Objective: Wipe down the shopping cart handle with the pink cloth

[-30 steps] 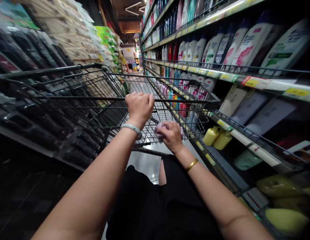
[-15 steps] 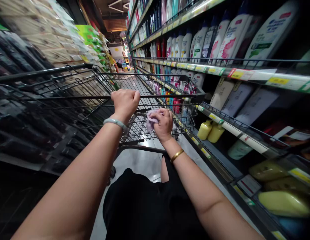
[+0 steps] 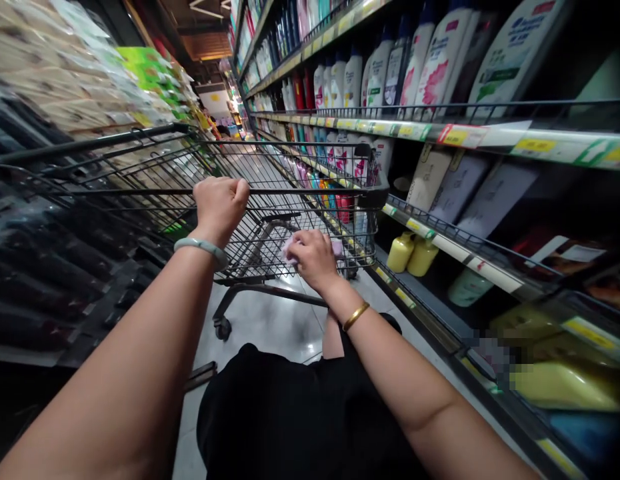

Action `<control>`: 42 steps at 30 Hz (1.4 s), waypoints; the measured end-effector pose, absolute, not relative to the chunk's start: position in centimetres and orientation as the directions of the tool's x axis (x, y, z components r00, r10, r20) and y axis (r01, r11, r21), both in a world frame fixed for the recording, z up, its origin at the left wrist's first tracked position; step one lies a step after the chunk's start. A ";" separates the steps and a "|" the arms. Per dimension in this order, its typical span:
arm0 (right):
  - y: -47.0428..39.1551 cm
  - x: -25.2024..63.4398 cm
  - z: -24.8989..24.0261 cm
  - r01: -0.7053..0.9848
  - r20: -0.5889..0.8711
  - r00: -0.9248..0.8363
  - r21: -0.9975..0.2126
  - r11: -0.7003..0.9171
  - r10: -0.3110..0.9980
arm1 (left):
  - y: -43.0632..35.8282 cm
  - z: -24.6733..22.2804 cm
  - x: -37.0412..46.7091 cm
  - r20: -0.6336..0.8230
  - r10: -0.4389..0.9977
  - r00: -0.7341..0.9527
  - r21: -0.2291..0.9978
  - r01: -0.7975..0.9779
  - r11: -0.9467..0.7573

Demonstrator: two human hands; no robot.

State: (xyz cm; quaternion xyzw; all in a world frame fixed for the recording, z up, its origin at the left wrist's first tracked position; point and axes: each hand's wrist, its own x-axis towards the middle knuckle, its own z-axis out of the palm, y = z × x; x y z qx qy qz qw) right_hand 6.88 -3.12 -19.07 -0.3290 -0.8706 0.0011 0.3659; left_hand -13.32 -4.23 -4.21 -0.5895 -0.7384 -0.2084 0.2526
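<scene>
A black wire shopping cart [image 3: 379, 188] stands in front of me. My left hand [image 3: 221, 208], with a pale bangle at the wrist, is closed in a fist around the cart's near upper bar. My right hand [image 3: 314, 261], wearing a gold bracelet, is lower and to the right. Its fingers are bunched on a pale pink cloth [image 3: 291, 247], which pokes out on both sides of the hand. The cloth lies against the wire mesh of the cart's near side. I can see through the mesh to the cart's lower frame and the floor.
Shampoo bottles [image 3: 440, 57] line the shelf [image 3: 490, 133] on the right, with boxes and yellow bottles [image 3: 401, 252] on the lower levels. Stacked wrapped packs [image 3: 65, 73] rise on the left. The tiled floor [image 3: 275, 327] of the narrow aisle runs ahead.
The cart and my left hand appear further left in view. My right hand has slid lower, turning more palm-down over the cloth. A cart wheel now shows at lower left.
</scene>
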 end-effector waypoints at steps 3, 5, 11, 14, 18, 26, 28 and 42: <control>-2.8 8.1 -15.8 0.601 0.696 -0.462 -0.211 0.771 0.550 | -4.0 -4.1 -14.1 0.603 0.780 -0.166 0.038 0.983 0.180; -2.6 8.9 -14.3 0.632 0.731 -0.395 -0.224 0.742 0.557 | -4.0 -4.1 -14.7 0.601 0.785 -0.151 0.065 0.988 0.140; -3.2 9.9 -18.7 0.558 0.698 -0.496 -0.198 0.806 0.516 | -4.9 -3.6 -15.1 0.600 0.787 -0.142 0.071 0.990 0.125; -3.7 10.2 -20.0 0.558 0.697 -0.463 -0.251 0.791 0.547 | -4.9 -3.5 -12.7 0.661 0.729 -0.178 0.069 0.982 0.176; -3.2 11.5 -18.0 0.594 0.770 -0.308 -0.304 0.745 0.559 | -3.8 -4.1 -5.4 0.650 0.756 -0.071 0.093 0.996 0.014; -2.3 11.8 -19.4 0.610 0.672 -0.428 -0.279 0.741 0.605 | -1.5 -7.2 2.9 0.628 0.771 0.107 -0.070 0.994 -0.082; -2.4 11.8 -20.1 0.579 0.629 -0.497 -0.272 0.768 0.598 | -1.5 -7.5 2.3 0.655 0.746 0.116 -0.082 0.993 -0.083; -4.5 13.3 -19.7 0.278 0.920 -0.216 -0.262 0.924 0.326 | -6.1 -7.4 -2.8 0.724 0.679 0.124 -0.073 0.992 -0.103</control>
